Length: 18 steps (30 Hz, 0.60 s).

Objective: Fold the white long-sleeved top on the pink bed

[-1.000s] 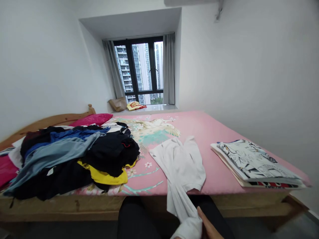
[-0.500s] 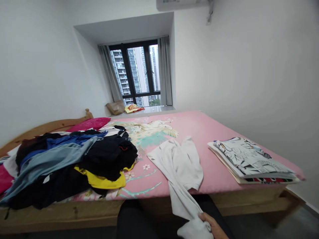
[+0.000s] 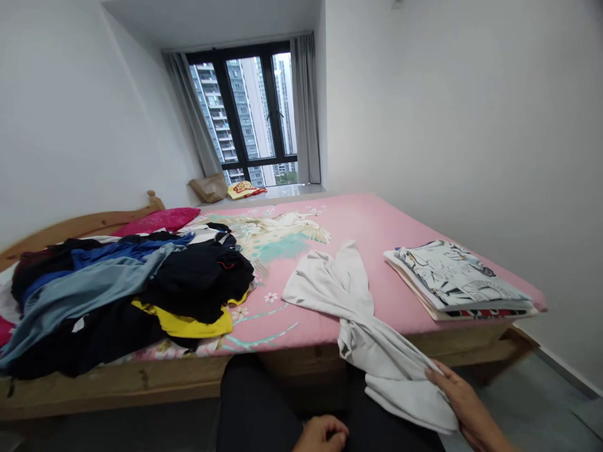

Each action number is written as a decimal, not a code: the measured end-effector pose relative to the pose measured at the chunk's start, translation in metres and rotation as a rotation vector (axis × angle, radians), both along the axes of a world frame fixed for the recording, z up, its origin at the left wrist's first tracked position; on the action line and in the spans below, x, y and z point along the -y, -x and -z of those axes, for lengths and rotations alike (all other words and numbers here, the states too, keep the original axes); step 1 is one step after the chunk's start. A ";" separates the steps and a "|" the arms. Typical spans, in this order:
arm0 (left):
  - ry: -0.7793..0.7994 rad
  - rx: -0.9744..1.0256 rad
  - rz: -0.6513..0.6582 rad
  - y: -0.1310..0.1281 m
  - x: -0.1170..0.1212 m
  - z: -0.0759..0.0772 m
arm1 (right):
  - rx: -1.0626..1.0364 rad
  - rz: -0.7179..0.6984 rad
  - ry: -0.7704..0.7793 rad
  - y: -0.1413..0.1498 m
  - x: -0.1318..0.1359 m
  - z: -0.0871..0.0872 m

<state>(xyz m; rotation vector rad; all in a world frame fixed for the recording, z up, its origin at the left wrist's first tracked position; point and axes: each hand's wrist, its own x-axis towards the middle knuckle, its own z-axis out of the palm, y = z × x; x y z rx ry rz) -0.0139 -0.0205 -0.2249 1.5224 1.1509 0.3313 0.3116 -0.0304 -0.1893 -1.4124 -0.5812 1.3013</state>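
Observation:
A white garment point(image 3: 358, 320) trails from the pink bed sheet point(image 3: 377, 232) over the bed's near edge down towards my lap. My right hand point(image 3: 464, 402) grips its lower end at the bottom right, fingers closed on the cloth. At the bottom middle, my left hand point(image 3: 323, 434) is curled into a loose fist above my dark trouser leg, and nothing shows in it.
A heap of dark, blue and yellow clothes point(image 3: 122, 289) covers the bed's left side. A stack of folded printed garments point(image 3: 459, 282) lies at the bed's right end. The wooden bed frame point(image 3: 141, 376) runs along the front. A window point(image 3: 245, 113) is at the back.
My right hand has pulled the white garment's end out to the right, stretching it off the bed. My left hand has come into view at the bottom. The view has tilted down.

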 end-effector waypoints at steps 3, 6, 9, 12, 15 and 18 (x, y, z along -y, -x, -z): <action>-0.094 -0.054 -0.043 -0.001 -0.003 -0.006 | 0.348 0.063 0.022 -0.018 -0.003 0.011; -0.228 -0.019 -0.127 0.007 -0.023 -0.023 | 0.704 0.085 -0.062 -0.019 -0.012 0.020; -0.462 -0.050 -0.242 0.022 -0.065 -0.045 | 0.913 0.098 -0.210 -0.004 -0.026 0.018; -0.610 -0.144 -0.335 0.040 -0.123 -0.064 | 1.015 0.071 -0.363 0.021 -0.045 0.006; -0.680 -0.212 -0.387 0.051 -0.180 -0.077 | 1.086 0.077 -0.479 0.044 -0.069 -0.002; -0.723 -0.294 -0.388 0.053 -0.224 -0.083 | 1.145 0.097 -0.516 0.058 -0.092 0.005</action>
